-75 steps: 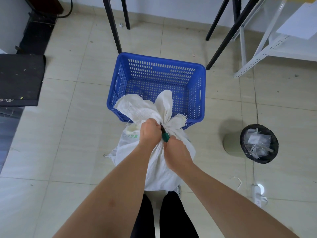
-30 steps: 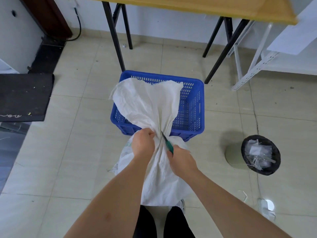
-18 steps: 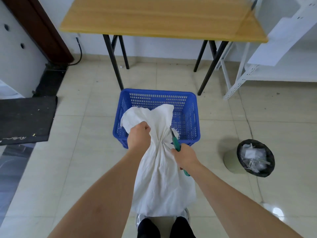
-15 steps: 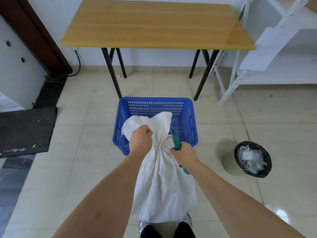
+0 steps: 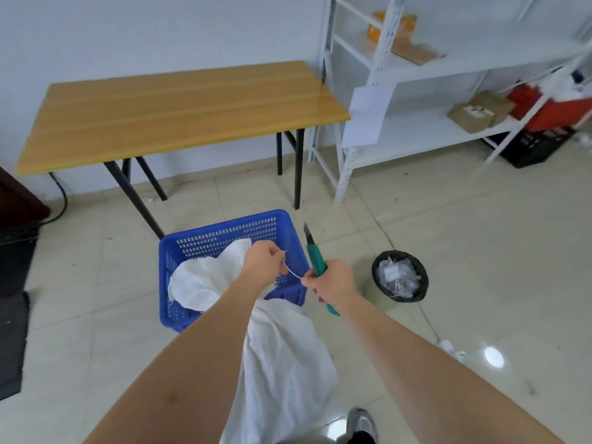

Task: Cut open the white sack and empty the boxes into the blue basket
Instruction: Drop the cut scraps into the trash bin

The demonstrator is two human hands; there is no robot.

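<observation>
Now white sack (image 5: 275, 363) limp, mouth draped into blue basket (image 5: 290, 233); left hand (image 5: 264, 262) pinches thread; right hand (image 5: 331, 283) grips knife (image 5: 315, 262).

The sack (image 5: 282, 354) drapes into the basket (image 5: 230, 232); bin (image 5: 400, 277) right, table (image 5: 179, 104) behind.

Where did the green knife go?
In the head view, the green-handled utility knife is gripped in the person's right hand, blade pointing up. It is just right of the blue plastic basket and left of the black-lined waste bin.
</observation>
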